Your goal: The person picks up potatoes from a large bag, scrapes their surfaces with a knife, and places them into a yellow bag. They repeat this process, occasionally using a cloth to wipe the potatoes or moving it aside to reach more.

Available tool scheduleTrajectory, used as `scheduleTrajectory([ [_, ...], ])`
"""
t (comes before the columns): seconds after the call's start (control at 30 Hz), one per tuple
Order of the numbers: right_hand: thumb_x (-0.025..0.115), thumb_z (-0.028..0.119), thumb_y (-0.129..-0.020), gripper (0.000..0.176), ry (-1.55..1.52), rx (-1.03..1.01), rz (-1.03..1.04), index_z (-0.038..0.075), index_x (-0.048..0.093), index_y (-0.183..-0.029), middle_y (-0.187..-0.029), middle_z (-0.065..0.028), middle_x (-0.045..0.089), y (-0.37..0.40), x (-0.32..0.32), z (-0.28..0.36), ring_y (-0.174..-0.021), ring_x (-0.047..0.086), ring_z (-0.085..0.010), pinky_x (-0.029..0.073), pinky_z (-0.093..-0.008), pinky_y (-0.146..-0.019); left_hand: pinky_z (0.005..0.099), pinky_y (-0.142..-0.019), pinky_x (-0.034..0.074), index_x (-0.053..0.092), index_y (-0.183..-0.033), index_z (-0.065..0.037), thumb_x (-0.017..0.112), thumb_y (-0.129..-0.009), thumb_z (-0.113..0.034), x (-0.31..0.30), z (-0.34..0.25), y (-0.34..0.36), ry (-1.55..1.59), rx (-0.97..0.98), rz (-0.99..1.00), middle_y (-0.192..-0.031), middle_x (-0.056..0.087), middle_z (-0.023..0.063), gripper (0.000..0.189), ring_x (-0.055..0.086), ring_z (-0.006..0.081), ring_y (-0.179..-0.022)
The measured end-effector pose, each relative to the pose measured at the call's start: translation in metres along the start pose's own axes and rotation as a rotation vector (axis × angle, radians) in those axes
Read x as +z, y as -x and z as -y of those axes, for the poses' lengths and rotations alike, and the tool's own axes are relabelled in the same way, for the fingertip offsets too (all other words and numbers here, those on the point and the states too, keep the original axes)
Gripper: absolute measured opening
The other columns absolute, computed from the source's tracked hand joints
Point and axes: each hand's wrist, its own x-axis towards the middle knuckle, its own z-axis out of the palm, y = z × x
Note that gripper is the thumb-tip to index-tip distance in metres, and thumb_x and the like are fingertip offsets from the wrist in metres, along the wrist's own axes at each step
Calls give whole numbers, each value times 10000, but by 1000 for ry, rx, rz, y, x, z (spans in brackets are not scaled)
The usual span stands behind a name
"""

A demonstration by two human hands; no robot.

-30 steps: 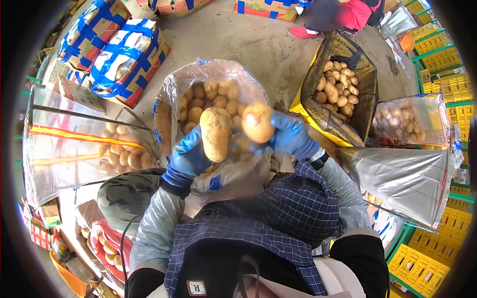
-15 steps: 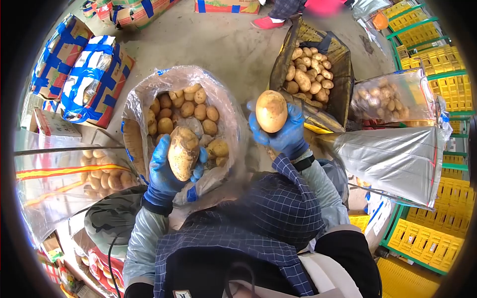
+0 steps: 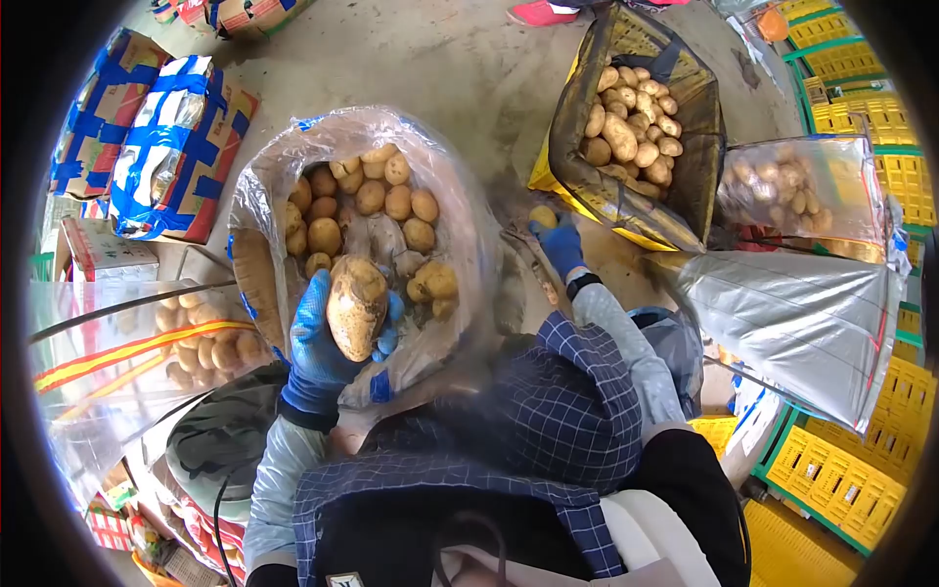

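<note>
A large, dirt-marked potato (image 3: 357, 305) rests in my left hand (image 3: 318, 338), the blue-gloved fingers wrapped around its sides. Below that hand stands a box lined with clear plastic (image 3: 256, 186), holding several potatoes (image 3: 370, 198). My right hand (image 3: 560, 248), also in a blue glove, reaches low and forward between the box and a dark bag with yellow sides (image 3: 567, 201). At its fingertips is a potato (image 3: 544, 216), which the fingers close on. Part of the grip is hidden by the back of the hand.
Potatoes (image 3: 636, 127) lie inside the dark bag. A silver sheet-covered container (image 3: 792, 303) and yellow crates (image 3: 831, 479) stand at right. Taped cartons (image 3: 166, 147) sit at left, near a clear bag of potatoes (image 3: 205, 342). A person's red shoe (image 3: 543, 13) shows at the top.
My right hand has moved away and down toward the floor with its potato, which now looks smaller. My left hand keeps its potato nearly in place. The view has shifted slightly.
</note>
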Motion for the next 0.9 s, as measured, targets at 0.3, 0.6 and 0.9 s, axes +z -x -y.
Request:
scheduleTrajectory([
  [0.3,658,195,-835,462,777,-481,79,197,544,-1284,-1128,-190,600,-9,-2,-23,-1015,646,-382,520,-527,-754,332,-501,483,532,-1301,23,328,-1007,-645,27,0,-23,118,-109,161,-923,649,205,757,608,269,-617],
  [0.6,796,135,-769,505,12,-286,110,93,640,-1247,-1155,-151,670,-7,-50,28,-1065,660,-321,522,-423,-936,287,-471,512,496,-1345,59,315,-1024,-629,34,-12,-13,298,-309,173,-891,649,224,781,642,260,-652],
  [0.9,715,347,-866,474,507,-654,-775,10,660,-1195,-1073,-215,690,-36,-181,109,-932,680,-385,555,-443,-831,262,-420,400,540,-1305,36,392,-997,-656,27,-4,-16,222,-175,28,-861,601,158,772,523,199,-559],
])
